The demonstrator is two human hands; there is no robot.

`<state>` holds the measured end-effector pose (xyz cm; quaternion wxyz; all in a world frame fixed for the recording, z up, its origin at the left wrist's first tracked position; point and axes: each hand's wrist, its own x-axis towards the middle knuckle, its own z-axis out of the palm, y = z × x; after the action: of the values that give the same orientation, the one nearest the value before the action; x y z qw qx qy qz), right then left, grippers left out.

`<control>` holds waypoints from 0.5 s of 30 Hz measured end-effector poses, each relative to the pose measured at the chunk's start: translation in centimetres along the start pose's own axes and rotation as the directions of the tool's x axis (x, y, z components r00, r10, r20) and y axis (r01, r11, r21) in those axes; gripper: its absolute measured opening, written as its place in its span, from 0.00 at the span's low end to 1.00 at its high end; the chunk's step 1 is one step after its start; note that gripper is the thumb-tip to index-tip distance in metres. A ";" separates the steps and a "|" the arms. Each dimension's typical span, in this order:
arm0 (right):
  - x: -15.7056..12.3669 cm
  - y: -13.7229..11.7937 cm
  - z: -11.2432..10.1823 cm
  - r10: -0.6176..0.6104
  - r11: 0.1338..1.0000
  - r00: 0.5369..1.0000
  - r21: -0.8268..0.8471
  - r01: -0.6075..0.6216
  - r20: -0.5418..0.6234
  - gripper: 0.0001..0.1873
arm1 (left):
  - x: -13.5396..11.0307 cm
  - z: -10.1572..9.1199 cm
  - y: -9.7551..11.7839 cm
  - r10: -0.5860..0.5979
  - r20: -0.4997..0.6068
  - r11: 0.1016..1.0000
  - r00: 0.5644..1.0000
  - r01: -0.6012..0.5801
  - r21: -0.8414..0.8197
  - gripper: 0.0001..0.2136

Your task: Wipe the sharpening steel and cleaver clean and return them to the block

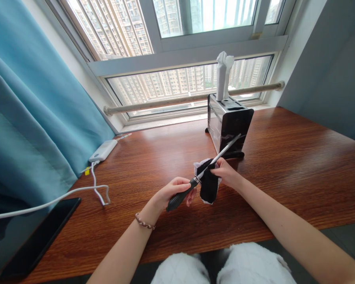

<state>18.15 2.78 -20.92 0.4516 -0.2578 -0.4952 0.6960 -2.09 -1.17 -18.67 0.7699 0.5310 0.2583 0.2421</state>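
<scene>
So the person's sitting at the wooden desk (290, 177), right in front of the black holder (229, 124) by the window. Their left hand (174, 193) is wrapping tight around the black handle of a knife (201, 175), with the blade pointing up at the holder. The right hand (226, 173) is pinching a black cloth (209, 188) against the blade, just short of the holder's base. Way off to the holder's left, a power bank (103, 150), a white cable (97, 190) and a phone (41, 236) are lying around.
</scene>
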 end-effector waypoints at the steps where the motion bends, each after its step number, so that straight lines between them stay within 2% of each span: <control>1: 0.0 0.0 0.0 -0.004 1.000 1.000 -0.006 0.004 0.004 0.07 | 0.1 0.0 0.0 -0.005 -0.013 1.000 1.000 0.005 0.020 0.15; 8: 0.0 -0.2 0.2 -0.015 0.994 1.000 -0.105 0.014 -0.004 0.06 | 0.5 0.6 -0.8 -0.055 -0.168 0.981 0.984 0.084 0.176 0.12; 12: 0.0 -0.2 0.2 -0.001 0.986 1.000 -0.166 -0.001 -0.007 0.07 | 0.4 0.8 -0.7 -0.085 -0.132 0.971 0.988 0.112 0.212 0.11; 15: 0.1 -0.2 0.0 -0.007 0.986 1.000 -0.165 0.006 -0.006 0.07 | 0.3 0.9 -0.4 -0.098 -0.079 0.981 0.992 0.110 0.162 0.10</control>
<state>18.18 2.88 -20.73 0.4326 -0.2947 -0.5506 0.6503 -1.25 -1.77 -18.82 0.7250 0.5701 0.3320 0.1980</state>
